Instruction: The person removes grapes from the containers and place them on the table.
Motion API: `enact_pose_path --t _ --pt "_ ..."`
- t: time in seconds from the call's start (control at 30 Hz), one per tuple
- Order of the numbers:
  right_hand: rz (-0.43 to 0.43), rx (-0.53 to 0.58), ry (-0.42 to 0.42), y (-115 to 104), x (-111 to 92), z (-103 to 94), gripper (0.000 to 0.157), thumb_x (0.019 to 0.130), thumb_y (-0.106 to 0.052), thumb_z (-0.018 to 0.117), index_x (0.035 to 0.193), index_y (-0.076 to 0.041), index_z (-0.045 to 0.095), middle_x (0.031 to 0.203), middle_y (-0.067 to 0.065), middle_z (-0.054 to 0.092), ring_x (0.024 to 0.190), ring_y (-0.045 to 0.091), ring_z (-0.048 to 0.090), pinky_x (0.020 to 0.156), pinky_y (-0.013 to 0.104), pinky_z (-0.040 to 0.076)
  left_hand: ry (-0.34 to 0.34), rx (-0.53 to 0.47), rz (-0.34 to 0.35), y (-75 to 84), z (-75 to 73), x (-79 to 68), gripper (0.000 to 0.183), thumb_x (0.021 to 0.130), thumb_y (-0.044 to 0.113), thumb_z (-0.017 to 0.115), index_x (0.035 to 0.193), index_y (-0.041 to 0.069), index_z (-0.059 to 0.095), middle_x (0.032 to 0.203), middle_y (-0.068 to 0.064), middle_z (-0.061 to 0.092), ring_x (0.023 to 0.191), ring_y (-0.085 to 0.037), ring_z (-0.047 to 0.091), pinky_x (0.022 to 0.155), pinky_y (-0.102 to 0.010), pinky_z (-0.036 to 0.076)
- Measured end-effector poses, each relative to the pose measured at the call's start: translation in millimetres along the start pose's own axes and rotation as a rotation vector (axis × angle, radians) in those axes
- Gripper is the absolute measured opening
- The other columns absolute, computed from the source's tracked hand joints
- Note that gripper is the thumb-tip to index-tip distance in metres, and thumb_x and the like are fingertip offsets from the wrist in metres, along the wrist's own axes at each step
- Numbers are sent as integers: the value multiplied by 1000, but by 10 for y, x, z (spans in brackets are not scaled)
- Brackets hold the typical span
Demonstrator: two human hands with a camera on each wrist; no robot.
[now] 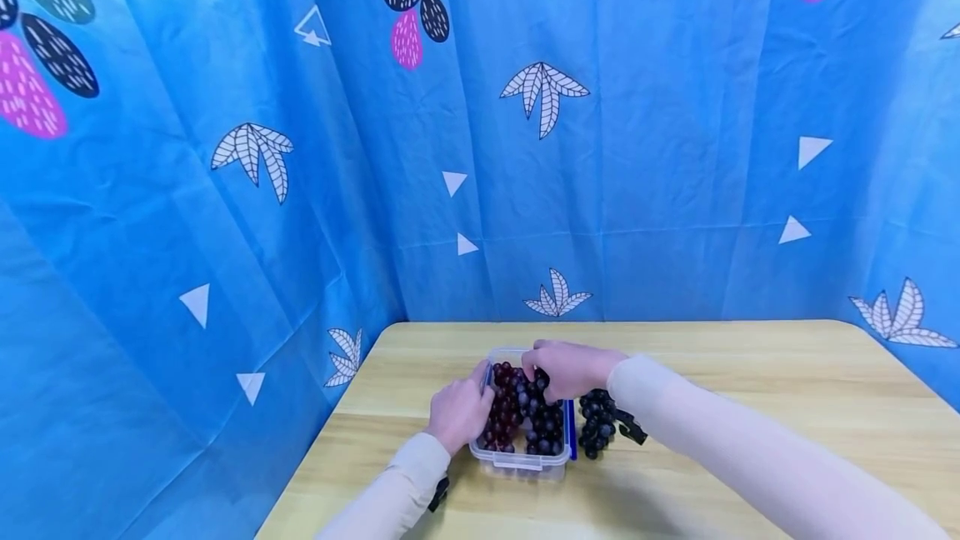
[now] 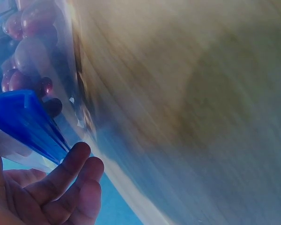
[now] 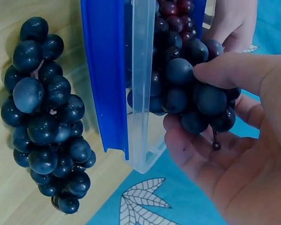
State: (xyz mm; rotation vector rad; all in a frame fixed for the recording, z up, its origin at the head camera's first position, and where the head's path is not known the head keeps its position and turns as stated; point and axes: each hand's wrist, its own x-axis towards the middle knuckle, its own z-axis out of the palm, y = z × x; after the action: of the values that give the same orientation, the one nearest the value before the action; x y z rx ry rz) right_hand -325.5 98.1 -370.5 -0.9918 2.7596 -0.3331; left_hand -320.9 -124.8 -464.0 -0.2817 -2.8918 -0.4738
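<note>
A clear plastic food box (image 1: 517,462) with blue side clips stands on the table, holding red grapes (image 1: 502,411) on its left and dark grapes (image 1: 546,433) on its right. My right hand (image 1: 573,367) reaches over the far right part of the box. Its thumb and fingers hold a bunch of dark grapes (image 3: 201,96), stem end showing below. At the left wall, my left hand (image 1: 459,413) grips the box's side, fingers beside the blue clip (image 2: 30,119); its thumb is hidden in the left wrist view. Another bunch of dark grapes (image 3: 47,122) lies outside, right of the box.
The wooden table (image 1: 750,407) extends to the right and behind the box. A blue patterned cloth (image 1: 660,190) hangs along the back and left. Another blue clip (image 3: 103,79) hangs down on the box's right side, between it and the loose bunch.
</note>
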Motion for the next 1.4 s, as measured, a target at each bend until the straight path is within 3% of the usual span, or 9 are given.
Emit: enact_pose_path --t 0.37,0.73,1.4 --pt "-25 -7 38 -37 -83 -26 31 83 -11 78 110 -19 64 113 2 68 90 8 61 85 29 54 -14 -18 -20 5 -2 -20 57 102 34 49 156 20 39 56 1 49 45 -15 46 46 -33 39" --pt "-65 -40 110 -68 -130 -110 27 83 -12 77 104 -22 63 111 -4 67 90 9 61 84 31 54 9 12 -5 25 -7 47 55 102 35 48 154 18 43 63 -3 56 53 -17 50 50 -37 43" --pt "-176 -11 160 -147 -223 -259 25 85 -12 75 104 -22 63 107 -8 66 92 7 60 82 27 54 -5 31 -10 6 13 37 55 101 35 50 154 20 42 69 -4 60 57 -18 53 51 -38 44"
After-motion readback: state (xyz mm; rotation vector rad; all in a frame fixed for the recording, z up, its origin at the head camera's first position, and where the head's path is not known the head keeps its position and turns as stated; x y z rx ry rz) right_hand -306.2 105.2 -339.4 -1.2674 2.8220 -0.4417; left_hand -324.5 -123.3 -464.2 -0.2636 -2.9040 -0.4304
